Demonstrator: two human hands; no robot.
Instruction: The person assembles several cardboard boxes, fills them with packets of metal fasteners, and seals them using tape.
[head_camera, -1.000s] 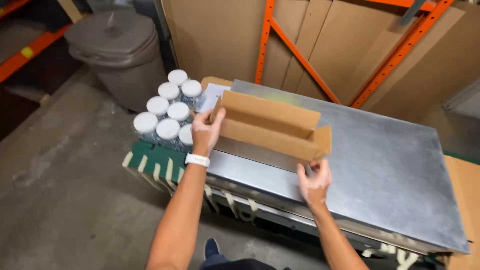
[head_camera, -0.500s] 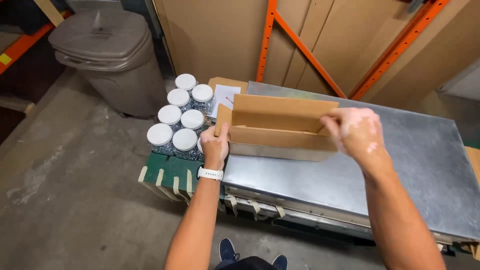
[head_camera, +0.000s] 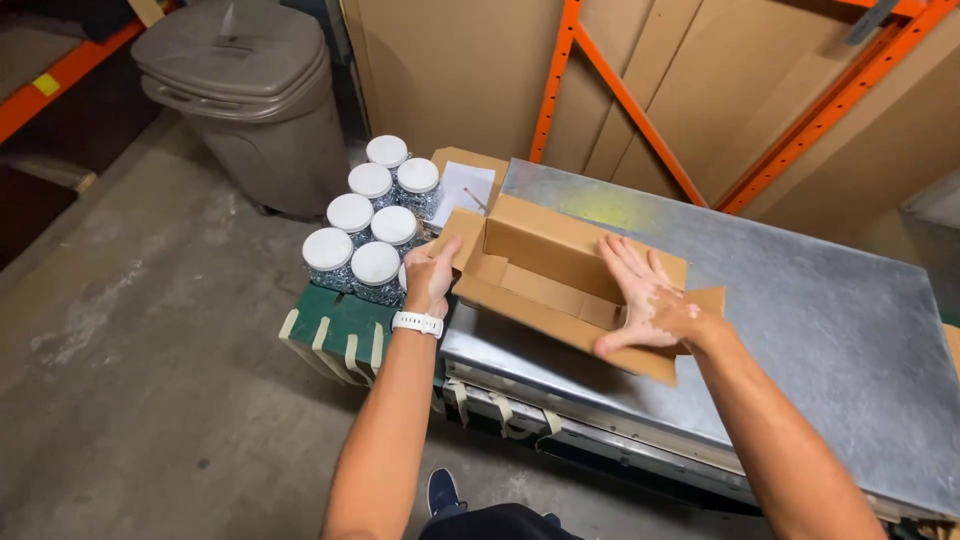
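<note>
Box (head_camera: 545, 285), brown cardboard, open at the top, lies on the metal tabletop (head_camera: 800, 330) at its near left corner, overhanging nothing that can be made out. Its long axis runs from the left edge of the tabletop toward the right and slightly nearer the person, so that one short end faces each hand. Left hand (head_camera: 432, 275) is closed on the left short end, fingers curled over the flap there, thumb on the outer face; a white wristband sits just below it. Right hand (head_camera: 645, 300) is flat and spread, fingers apart, palm pressed down over the right short end and its flap; it clamps nothing. Both hands touch the box; neither is nearer, each holding its own end. Inside of the box shows bare cardboard, no contents visible. Jars (head_camera: 372, 215) with white lids stand in a cluster just beyond the left edge of the tabletop, on a green surface, close beside the left hand but apart from it. White paper (head_camera: 462, 188) lies behind the box at the far left corner. Grey bin (head_camera: 245, 100) stands on the floor, well apart.
</note>
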